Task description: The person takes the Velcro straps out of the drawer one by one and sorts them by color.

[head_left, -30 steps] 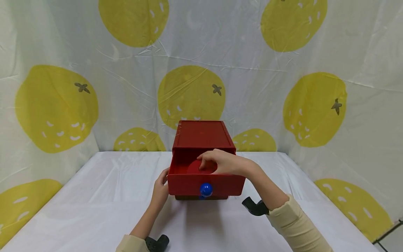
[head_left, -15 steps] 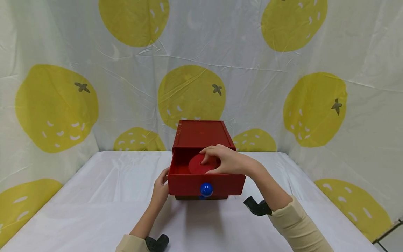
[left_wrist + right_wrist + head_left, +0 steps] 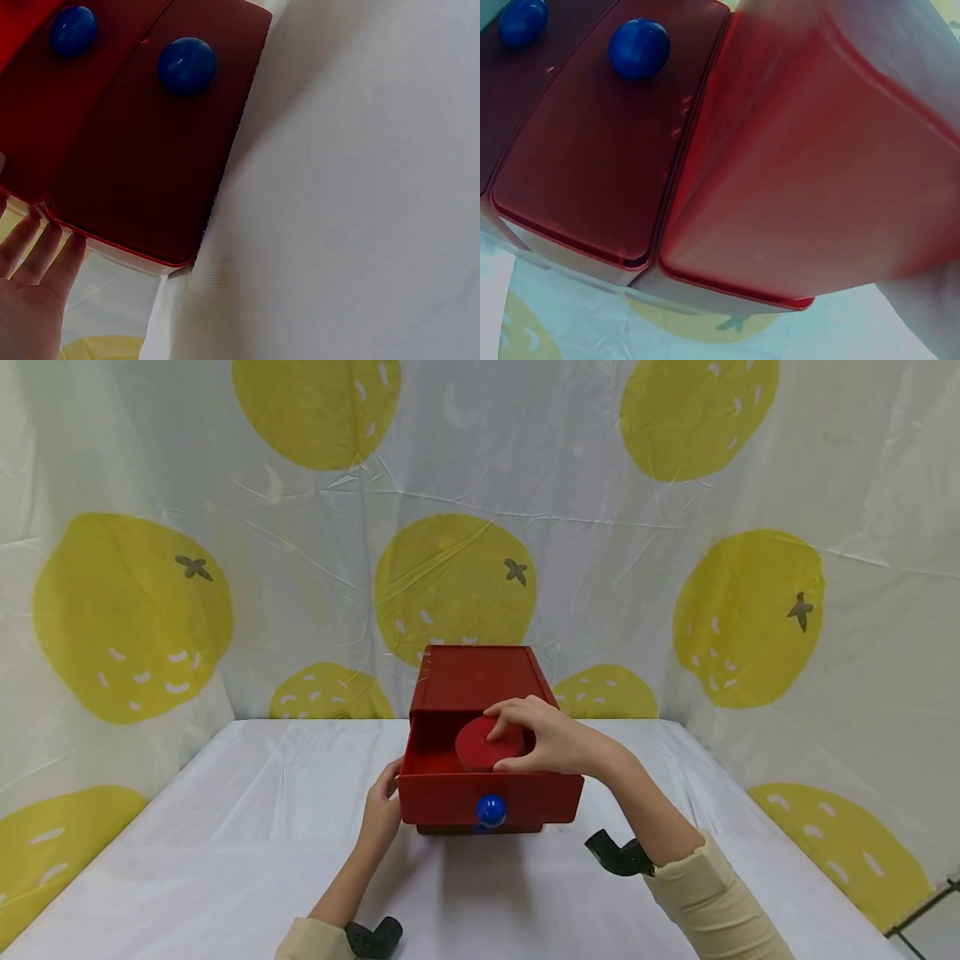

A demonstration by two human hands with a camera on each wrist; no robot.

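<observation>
A red drawer cabinet stands on the white table, one drawer pulled out towards me with a blue knob on its front. Inside this drawer my right hand pinches a thick red disc, index finger on its face and thumb near its lower edge; the hand hides its right side. My left hand rests against the cabinet's left side. In the left wrist view the straight fingers of the left hand touch the side beside the drawer fronts.
Another blue knob sits on a further drawer front in the right wrist view. White cloth covers the table. A curtain with yellow fruit prints hangs behind and at both sides.
My right hand has risen slightly inside the drawer and shifted right. The red disc has come up with it, showing more of its face. My left hand keeps its place.
</observation>
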